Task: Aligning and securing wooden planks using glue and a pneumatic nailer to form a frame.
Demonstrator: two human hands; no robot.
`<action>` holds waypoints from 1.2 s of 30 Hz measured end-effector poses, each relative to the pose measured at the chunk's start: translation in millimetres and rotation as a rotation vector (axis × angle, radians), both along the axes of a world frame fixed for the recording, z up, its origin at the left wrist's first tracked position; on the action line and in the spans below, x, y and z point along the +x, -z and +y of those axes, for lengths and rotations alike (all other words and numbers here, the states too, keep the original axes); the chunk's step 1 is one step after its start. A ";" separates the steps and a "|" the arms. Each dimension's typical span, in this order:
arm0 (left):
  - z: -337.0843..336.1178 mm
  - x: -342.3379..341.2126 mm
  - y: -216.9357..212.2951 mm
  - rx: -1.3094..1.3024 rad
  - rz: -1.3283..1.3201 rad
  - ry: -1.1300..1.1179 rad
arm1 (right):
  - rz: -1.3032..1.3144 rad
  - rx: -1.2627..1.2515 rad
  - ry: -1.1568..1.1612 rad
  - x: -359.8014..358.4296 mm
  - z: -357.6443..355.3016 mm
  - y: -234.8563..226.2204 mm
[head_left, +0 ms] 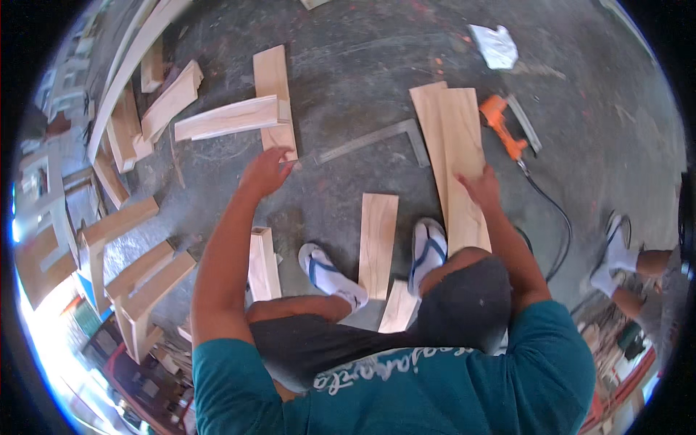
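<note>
My left hand [266,172] is at the lower end of a flat wooden board [272,72], its thumb and fingers apart and nothing seen between them. Across that board lies a box-like wooden piece [225,118]. On the right, my right hand [481,187] grips the edge of a long wooden board [462,130], thumb over its face; the other fingers are mostly hidden. A second long board [429,109] lies partly beneath it, slightly fanned out. Between my hands a metal carpenter's square [370,143] rests on the dark floor.
An orange nail gun [500,127] with a black hose lies right of the long boards, a white plastic bag [495,47] beyond it. Short boards [378,243] lie between my feet. Wooden frames [138,290] and offcuts crowd the left. Another person's legs [627,264] show at right.
</note>
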State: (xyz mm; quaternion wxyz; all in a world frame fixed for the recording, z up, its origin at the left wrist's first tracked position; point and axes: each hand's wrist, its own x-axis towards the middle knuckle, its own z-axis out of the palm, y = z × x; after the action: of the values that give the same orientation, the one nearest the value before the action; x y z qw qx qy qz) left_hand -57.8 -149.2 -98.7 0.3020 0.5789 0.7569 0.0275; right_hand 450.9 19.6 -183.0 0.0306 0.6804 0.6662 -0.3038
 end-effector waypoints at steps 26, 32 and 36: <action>66.1 31.4 -29.0 0.012 -0.026 0.343 | 0.170 0.518 -0.275 36.0 23.9 -55.9; 60.3 144.7 -211.6 0.470 -0.281 0.622 | 0.142 0.583 -0.652 -38.1 88.8 -144.7; -35.6 217.3 -289.5 0.307 -1.340 0.993 | 0.210 0.477 -0.919 -135.9 109.1 -172.0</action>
State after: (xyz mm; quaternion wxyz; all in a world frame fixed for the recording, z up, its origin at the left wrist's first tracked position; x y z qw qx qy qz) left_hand 159.5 -184.8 190.8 0.5817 0.7401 0.0640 0.3314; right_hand 315.1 128.7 -11.0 -0.0618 0.2722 0.9459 -0.1656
